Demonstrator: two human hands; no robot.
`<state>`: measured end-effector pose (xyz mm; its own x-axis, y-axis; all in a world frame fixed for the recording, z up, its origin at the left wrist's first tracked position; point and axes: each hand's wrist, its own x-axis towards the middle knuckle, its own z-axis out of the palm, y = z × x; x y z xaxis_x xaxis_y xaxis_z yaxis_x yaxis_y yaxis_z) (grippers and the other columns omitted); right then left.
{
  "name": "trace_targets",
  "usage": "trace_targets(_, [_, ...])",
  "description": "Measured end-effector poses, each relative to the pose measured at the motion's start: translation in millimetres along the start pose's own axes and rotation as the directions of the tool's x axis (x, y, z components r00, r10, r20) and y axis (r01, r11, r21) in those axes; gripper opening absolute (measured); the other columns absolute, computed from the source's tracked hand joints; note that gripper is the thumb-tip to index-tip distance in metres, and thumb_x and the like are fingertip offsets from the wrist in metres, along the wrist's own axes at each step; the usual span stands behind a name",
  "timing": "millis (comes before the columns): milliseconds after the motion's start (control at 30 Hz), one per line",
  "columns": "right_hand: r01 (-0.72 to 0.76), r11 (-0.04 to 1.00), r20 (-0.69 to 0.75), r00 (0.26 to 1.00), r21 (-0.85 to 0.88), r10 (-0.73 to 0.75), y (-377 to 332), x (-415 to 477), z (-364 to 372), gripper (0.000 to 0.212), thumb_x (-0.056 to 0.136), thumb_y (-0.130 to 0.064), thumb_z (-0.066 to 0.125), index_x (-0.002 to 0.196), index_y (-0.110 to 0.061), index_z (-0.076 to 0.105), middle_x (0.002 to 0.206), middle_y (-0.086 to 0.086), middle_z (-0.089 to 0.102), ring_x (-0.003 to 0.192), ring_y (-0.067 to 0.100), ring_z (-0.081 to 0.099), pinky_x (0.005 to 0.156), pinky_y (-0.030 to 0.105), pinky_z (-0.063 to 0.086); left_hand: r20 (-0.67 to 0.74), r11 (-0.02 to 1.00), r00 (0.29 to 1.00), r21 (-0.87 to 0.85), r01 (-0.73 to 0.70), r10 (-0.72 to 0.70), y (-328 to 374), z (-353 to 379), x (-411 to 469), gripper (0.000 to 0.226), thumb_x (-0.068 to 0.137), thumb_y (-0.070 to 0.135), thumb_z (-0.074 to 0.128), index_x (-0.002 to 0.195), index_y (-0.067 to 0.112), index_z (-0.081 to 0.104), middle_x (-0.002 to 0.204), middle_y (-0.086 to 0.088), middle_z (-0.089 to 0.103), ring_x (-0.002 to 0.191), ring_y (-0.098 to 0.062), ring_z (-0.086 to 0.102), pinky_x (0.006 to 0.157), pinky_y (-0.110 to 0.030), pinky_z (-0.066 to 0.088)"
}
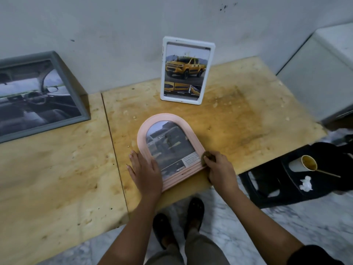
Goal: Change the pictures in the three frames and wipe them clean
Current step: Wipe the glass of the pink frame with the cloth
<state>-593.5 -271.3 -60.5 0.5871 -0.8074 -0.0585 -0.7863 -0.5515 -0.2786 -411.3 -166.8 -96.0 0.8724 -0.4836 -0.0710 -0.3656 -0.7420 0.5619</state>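
We look down on a desk (57, 178) of two stained plywood sheets, a dark seam (112, 138) running between them, set against a pale grey wall (114, 25) marked with dark specks (223, 7). We see a white cabinet (315, 83) at the far right. The floor (248, 236) is grey-veined marble. A black plastic stool (267, 188) beside the desk carries a paper cup (305, 163) and a crumpled tissue (306, 184).

Head-worn view, steeply down, near table (57, 178)
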Motion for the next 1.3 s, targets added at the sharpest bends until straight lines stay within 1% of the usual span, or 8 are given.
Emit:
trace_targets(200, [-0.202, 0.965, 0.003, 0.979, 0.17, 0.205, -10.7, 10.8, -1.2, 0.041, 0.085, 0.005, 0.048, 0.121, -0.011, 0.06, 0.13, 0.012, 0.047, 0.118, 0.032, 0.042, 0.096, 0.045, 0.04, 0.032, 0.998, 0.998, 0.015, -0.057, 0.056, -7.0, -1.6, -22.2, 0.07, 0.093, 0.04, 0.032, 0.145, -0.004, 0.014, 0.153, -0.021, 0.018, 0.144, -0.03, 0.012, 0.117, -0.039, 0.004])
trace_targets(400, [-0.187, 0.979, -0.13, 0.972, 0.076, 0.196, -17.3, -24.0, 18.2, 0.033, 0.08, 0.012, 0.049, 0.098, -0.006, 0.069, 0.114, 0.015, 0.054, 0.094, 0.036, 0.046, 0.073, 0.047, 0.048, 0.036, 0.991, 0.995, 0.087, -0.098, 0.095, -13.4, 2.7, -21.9, 0.075, 0.089, 0.046, 0.015, 0.145, -0.004, 0.017, 0.153, -0.022, 0.019, 0.144, -0.031, 0.014, 0.115, -0.038, 0.001])
trace_targets(567, [-0.062, 0.997, -0.232, 0.97, 0.041, 0.069, -40.7, -44.0, 30.5, 0.042, 0.058, 0.019, 0.064, 0.095, 0.0, 0.069, 0.101, 0.019, 0.059, 0.076, 0.038, 0.053, 0.055, 0.043, 0.05, 0.027, 0.991, 0.996, 0.102, -0.09, 0.087, -14.9, 7.6, -21.0, 0.072, 0.091, 0.044, 0.014, 0.145, -0.003, 0.018, 0.153, -0.021, 0.019, 0.144, -0.03, 0.014, 0.116, -0.037, 0.001])
trace_targets(733, [0.051, 0.998, -0.328, 0.944, 0.03, -0.039, -58.6, -55.0, 47.9, 0.037, 0.066, 0.009, 0.05, 0.097, 0.002, 0.068, 0.106, 0.01, 0.043, 0.08, 0.026, 0.037, 0.05, 0.038, 0.046, 0.046, 0.994, 0.996, 0.074, -0.08, 0.077, -13.4, 6.6, -21.0, 0.074, 0.089, 0.044, 0.013, 0.145, -0.004, 0.018, 0.153, -0.02, 0.018, 0.144, -0.03, 0.013, 0.116, -0.039, 0.002])
trace_targets(1000, [0.295, 0.95, -0.265, 0.928, 0.098, -0.261, -80.1, -74.7, 48.7, 0.042, 0.067, -0.005, 0.035, 0.089, -0.004, 0.071, 0.099, 0.013, 0.063, 0.076, 0.027, 0.048, 0.058, 0.036, 0.05, 0.076, 0.991, 0.994, 0.104, -0.086, 0.079, -12.3, 1.1, -19.0, 0.074, 0.089, 0.043, 0.014, 0.143, -0.005, 0.023, 0.151, -0.024, 0.023, 0.142, -0.034, 0.02, 0.116, -0.044, 0.011])
trace_targets(1133, [0.356, 0.89, -0.119, 0.934, 0.285, -0.336, -62.6, -67.7, 44.8, 0.033, 0.074, -0.006, 0.043, 0.089, -0.01, 0.073, 0.102, 0.01, 0.06, 0.086, 0.023, 0.045, 0.072, 0.031, 0.045, 0.134, 0.988, 0.988, 0.127, -0.091, 0.074, -12.1, -4.6, -19.2, 0.072, 0.09, 0.043, 0.015, 0.147, -0.001, 0.012, 0.156, -0.018, 0.008, 0.145, -0.029, 0.005, 0.116, -0.038, -0.001])
trace_targets(1233, [0.151, 0.8, 0.072, 0.969, 0.581, -0.235, -45.4, -57.3, 23.0, 0.026, 0.083, -0.001, 0.051, 0.094, -0.008, 0.074, 0.104, 0.009, 0.06, 0.097, 0.013, 0.053, 0.087, 0.016, 0.042, 0.162, 0.987, 0.984, 0.13, -0.092, 0.071, -12.6, -9.7, -17.4, 0.068, 0.095, 0.042, 0.018, 0.148, 0.001, 0.007, 0.157, -0.016, 0.002, 0.145, -0.027, 0.0, 0.116, -0.036, -0.005])
trace_targets(1300, [-0.11, 0.602, 0.158, 0.987, 0.791, -0.027, -36.6, -52.1, 5.8, 0.026, 0.085, 0.004, 0.052, 0.093, -0.011, 0.072, 0.104, 0.007, 0.061, 0.096, 0.006, 0.057, 0.089, 0.019, 0.042, 0.181, 0.988, 0.982, 0.127, -0.086, 0.062, -11.9, -11.5, -17.0, 0.065, 0.099, 0.039, 0.026, 0.148, 0.002, 0.005, 0.157, -0.015, 0.0, 0.145, -0.025, -0.003, 0.116, -0.035, -0.007])
